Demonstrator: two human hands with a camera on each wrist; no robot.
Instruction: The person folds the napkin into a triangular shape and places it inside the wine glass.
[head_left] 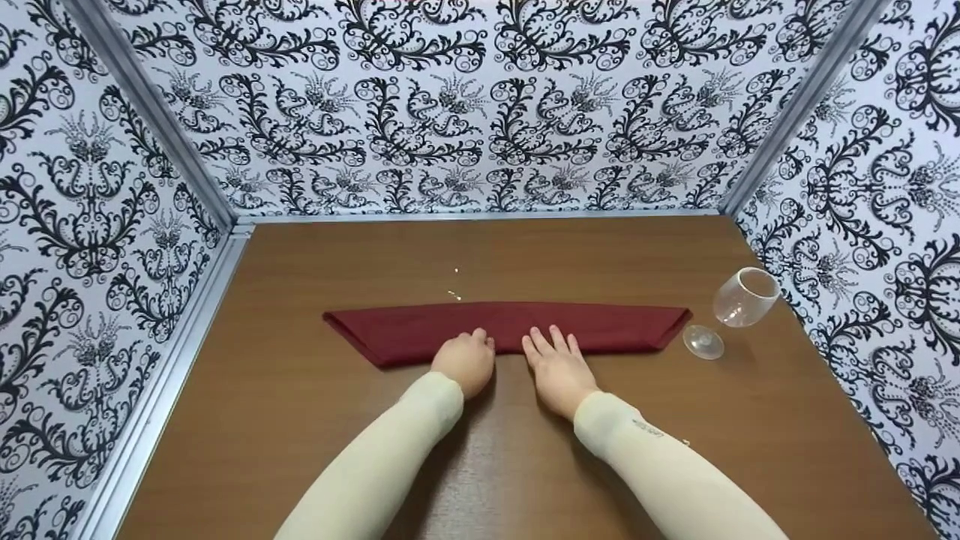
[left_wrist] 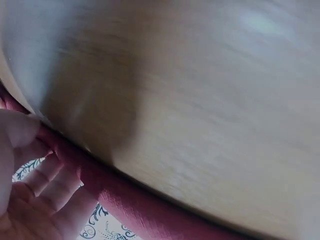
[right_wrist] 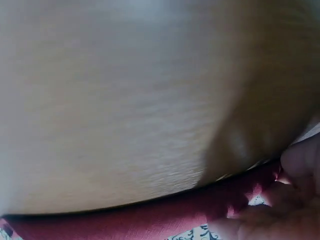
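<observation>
I count one folded red napkin, one clear wine glass and two hands on the brown counter. The napkin lies as a long band across mid-counter. My left hand curls its fingers at the napkin's near edge; my right hand presses it with straight fingers. The glass lies tipped over just beside the napkin's right end.

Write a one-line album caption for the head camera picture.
Two hands, left hand and right hand, rest on a folded red napkin on a brown table, beside a tipped wine glass.
</observation>
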